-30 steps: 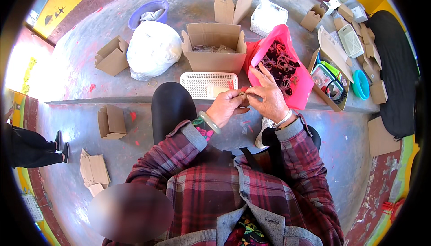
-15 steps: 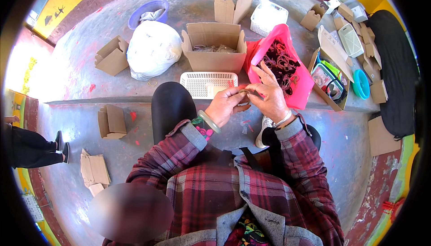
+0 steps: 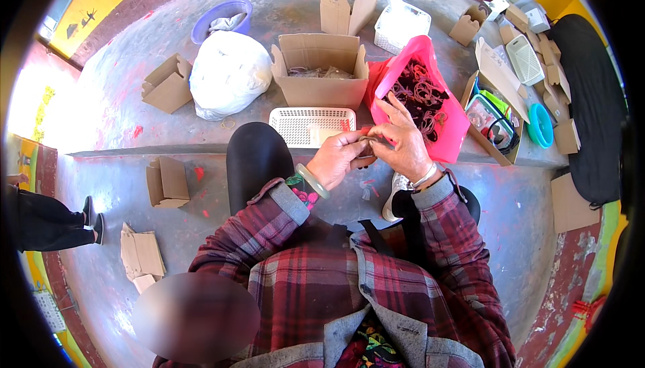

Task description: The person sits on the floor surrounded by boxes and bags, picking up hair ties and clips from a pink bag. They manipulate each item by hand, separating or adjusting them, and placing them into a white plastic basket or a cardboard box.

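Note:
My left hand (image 3: 336, 160) and my right hand (image 3: 405, 144) meet in front of me, above the near edge of a white perforated plastic basket (image 3: 285, 121). Thumb and index finger of each pinch a small, thin brownish piece (image 3: 367, 139); its kind is too small to make out. The other fingers of the right hand stand raised. Just beyond that hand, a bright pink plastic bag (image 3: 459, 123) gapes, filled with dark and pinkish looped cords (image 3: 420, 93). Inside the basket lies a pale flat piece (image 3: 324, 137).
Behind the basket stands an open cardboard box (image 3: 319, 91) holding clear packets. A stuffed white bag (image 3: 230, 76) and purple basin (image 3: 225, 22) are to the left. On the right are a box of goods (image 3: 497, 123) and a turquoise basin (image 3: 539, 126). A person's legs (image 3: 54, 219) show far left.
My fingers have shifted slightly around the small piece, and the left fingertips have curled in a little. Everything else stays where it was.

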